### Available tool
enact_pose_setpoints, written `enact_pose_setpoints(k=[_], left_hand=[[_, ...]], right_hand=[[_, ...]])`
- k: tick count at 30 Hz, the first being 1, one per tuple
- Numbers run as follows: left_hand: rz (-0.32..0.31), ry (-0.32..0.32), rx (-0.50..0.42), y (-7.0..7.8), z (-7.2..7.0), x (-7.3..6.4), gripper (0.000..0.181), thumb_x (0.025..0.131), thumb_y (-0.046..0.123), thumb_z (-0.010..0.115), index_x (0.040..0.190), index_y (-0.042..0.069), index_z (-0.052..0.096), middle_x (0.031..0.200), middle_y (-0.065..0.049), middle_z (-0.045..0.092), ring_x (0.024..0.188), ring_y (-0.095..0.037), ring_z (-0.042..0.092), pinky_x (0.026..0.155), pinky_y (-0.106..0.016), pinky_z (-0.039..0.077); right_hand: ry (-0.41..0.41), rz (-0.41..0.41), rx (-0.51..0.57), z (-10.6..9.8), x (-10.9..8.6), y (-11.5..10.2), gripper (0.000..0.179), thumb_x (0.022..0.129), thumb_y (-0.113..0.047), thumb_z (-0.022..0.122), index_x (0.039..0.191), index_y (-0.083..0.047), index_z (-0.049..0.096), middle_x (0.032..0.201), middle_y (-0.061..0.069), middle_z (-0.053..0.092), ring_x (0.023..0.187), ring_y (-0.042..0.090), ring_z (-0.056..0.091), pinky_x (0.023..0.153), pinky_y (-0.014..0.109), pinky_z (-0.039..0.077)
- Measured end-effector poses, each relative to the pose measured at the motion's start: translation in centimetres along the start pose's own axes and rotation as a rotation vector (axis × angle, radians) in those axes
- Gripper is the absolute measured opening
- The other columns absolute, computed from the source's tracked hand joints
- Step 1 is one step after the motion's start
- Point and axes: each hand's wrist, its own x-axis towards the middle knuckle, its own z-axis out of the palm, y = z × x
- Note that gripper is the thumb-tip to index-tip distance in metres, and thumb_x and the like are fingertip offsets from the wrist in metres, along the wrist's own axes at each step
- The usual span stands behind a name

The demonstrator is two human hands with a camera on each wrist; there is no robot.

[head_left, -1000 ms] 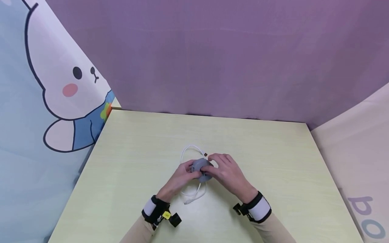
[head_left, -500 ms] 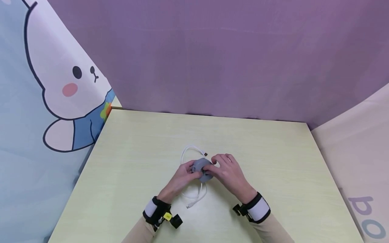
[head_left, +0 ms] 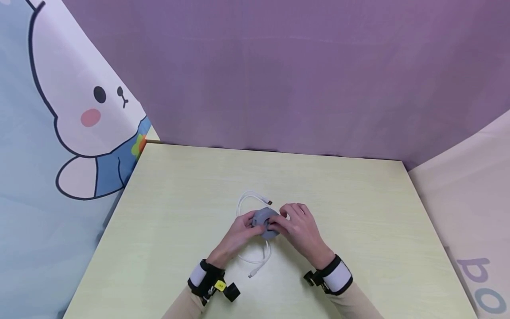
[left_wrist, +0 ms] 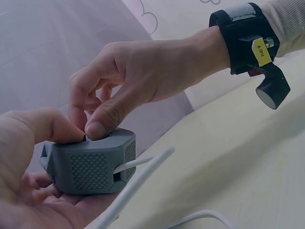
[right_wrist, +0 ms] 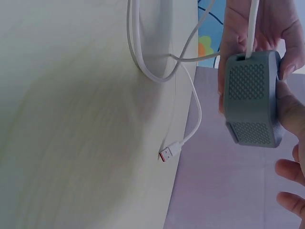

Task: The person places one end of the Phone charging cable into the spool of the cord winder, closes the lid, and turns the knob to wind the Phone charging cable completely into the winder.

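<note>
A grey, many-sided cable winder (head_left: 261, 215) with dimpled side faces is held just above the table in front of me. My left hand (head_left: 238, 231) grips it from the left, thumb on top and fingers beneath. At its top centre, the thumb and forefinger of my right hand (head_left: 301, 229) pinch a part that they mostly hide, while the other fingers curl in the air. White USB cable (left_wrist: 143, 176) leaves through a slot in the winder's side (left_wrist: 90, 171). One USB plug (right_wrist: 170, 151) shows beyond the winder; the cable's other end (head_left: 255, 271) lies nearer me.
The pale wooden table (head_left: 191, 186) extends around both hands. A purple cloth (head_left: 279, 79) hangs behind its far edge, with a cartoon-printed curtain (head_left: 91, 133) at left and a pale one (head_left: 470, 199) at right. Each wrist wears a strapped camera (head_left: 231, 292).
The near cable end has shifted slightly right and toward me. My right hand's fingers have turned a little at the winder's centre, while my left hand keeps its grip almost in place.
</note>
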Motion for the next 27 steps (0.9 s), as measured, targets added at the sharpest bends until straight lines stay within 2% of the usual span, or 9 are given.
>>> enact_pose_setpoints(k=[8, 17, 21, 27], left_hand=[[-0.007, 0.014, -0.029, 0.0, -0.1, 0.2, 0.057, 0.097, 0.006, 0.062, 0.15, -0.007, 0.044, 0.147, -0.025, 0.055, 0.131, -0.029, 0.059, 0.102, -0.025, 0.053], [0.01, 0.016, -0.045, -0.1, 0.0, 0.4, 0.059, 0.099, 0.007, 0.062, 0.152, -0.007, 0.04, 0.152, -0.026, 0.05, 0.138, -0.034, 0.052, 0.108, -0.027, 0.049], [0.01, 0.024, -0.06, 0.0, 0.1, 0.4, 0.059, 0.1, 0.009, 0.062, 0.153, -0.007, 0.039, 0.152, -0.026, 0.05, 0.139, -0.033, 0.052, 0.109, -0.027, 0.049], [0.011, 0.036, -0.063, -0.1, 0.2, 0.4, 0.06, 0.1, 0.007, 0.062, 0.153, -0.007, 0.038, 0.151, -0.027, 0.05, 0.139, -0.032, 0.052, 0.109, -0.028, 0.049]], right_hand=[[0.045, 0.055, -0.005, 0.3, -0.1, -0.5, 0.021, 0.087, -0.035, 0.08, 0.095, -0.015, 0.076, 0.088, 0.002, 0.057, 0.079, 0.022, 0.056, 0.077, 0.04, 0.049], [0.098, 0.091, -0.042, 0.7, 0.0, -1.1, 0.032, 0.102, -0.04, 0.064, 0.091, -0.011, 0.074, 0.084, 0.002, 0.055, 0.076, 0.022, 0.055, 0.073, 0.04, 0.049], [0.124, 0.109, -0.05, 0.9, 0.1, -1.4, 0.037, 0.105, -0.04, 0.06, 0.088, -0.009, 0.073, 0.082, 0.002, 0.054, 0.075, 0.023, 0.055, 0.074, 0.04, 0.048], [0.145, 0.145, -0.045, 1.0, 0.3, -1.8, 0.038, 0.104, -0.04, 0.061, 0.085, -0.008, 0.071, 0.08, 0.002, 0.052, 0.073, 0.023, 0.053, 0.072, 0.039, 0.047]])
